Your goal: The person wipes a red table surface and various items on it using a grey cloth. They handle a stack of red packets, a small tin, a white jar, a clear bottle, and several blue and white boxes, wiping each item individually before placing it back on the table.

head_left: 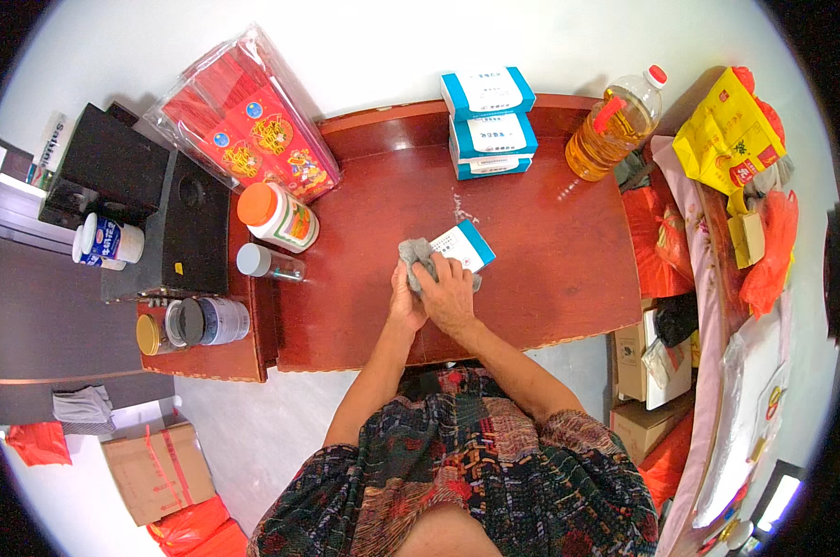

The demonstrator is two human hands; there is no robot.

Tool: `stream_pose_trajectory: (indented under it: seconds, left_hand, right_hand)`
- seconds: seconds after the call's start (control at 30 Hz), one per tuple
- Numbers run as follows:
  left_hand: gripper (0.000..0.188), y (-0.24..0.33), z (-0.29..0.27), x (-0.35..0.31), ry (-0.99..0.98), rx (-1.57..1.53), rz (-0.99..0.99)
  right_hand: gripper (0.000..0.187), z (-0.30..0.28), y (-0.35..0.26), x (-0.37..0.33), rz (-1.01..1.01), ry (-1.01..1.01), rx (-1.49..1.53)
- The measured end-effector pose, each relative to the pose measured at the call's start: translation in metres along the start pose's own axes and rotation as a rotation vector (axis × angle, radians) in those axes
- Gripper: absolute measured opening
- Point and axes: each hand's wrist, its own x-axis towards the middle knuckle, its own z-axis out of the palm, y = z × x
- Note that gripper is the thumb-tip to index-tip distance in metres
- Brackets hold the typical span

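Hands meeting at the middle of the red wooden bench point(550, 251), over a small white and blue box point(466, 246). Right hand point(449, 295) lying on the box with a grey cloth point(418, 254), fingers curled shut on the cloth. Left hand point(405, 302) pressing close beside it, touching the cloth too; grip hidden, so cannot tell if closed. Looking like wiping work only partly done: one box getting cleaned, three more boxes of the same kind point(489, 121) sitting stacked at the far edge, not yet touched. Standing near on the left: a white jar with an orange lid point(279, 216), a small clear bottle point(269, 264) lying down, and a red shiny packet point(248, 116). Standing well apart at the far right corner: a big bottle of yellow oil point(615, 125). Nothing blocking the hands right now; only the jar and small bottle sitting close on the left side.
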Motion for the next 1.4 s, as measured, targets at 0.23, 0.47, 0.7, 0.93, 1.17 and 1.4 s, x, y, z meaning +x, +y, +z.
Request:
stream_pose_trajectory:
  seconds: [0.23, 0.47, 0.7, 0.93, 1.17, 1.4]
  left_hand:
    - [0.054, 0.011, 0.021, -0.01, 0.116, 0.025, -0.09]
    - [0.068, -0.002, 0.029, -0.012, 0.324, 0.179, 0.097]
    - [0.071, -0.013, -0.009, -0.004, -0.064, 0.352, 0.338]
    - [0.071, -0.008, 0.011, -0.018, -0.039, 0.47, 0.417]
    - [0.063, -0.005, 0.016, -0.022, 0.003, 0.539, 0.392]
    - [0.061, -0.008, -0.001, -0.01, -0.004, 0.591, 0.389]
  right_hand:
    - [0.037, -0.013, 0.049, 0.012, 0.062, 0.041, -0.011]
    - [0.03, -0.026, 0.091, 0.041, 0.399, 0.166, -0.054]
    - [0.024, -0.032, 0.01, 0.041, -0.189, -0.161, 0.061]
    - [0.021, -0.023, 0.032, 0.068, -0.068, -0.454, -0.078]
    - [0.025, -0.031, 0.086, 0.096, 0.248, -0.554, -0.007]
    - [0.03, -0.001, 0.151, 0.054, 1.094, -0.289, 1.113]
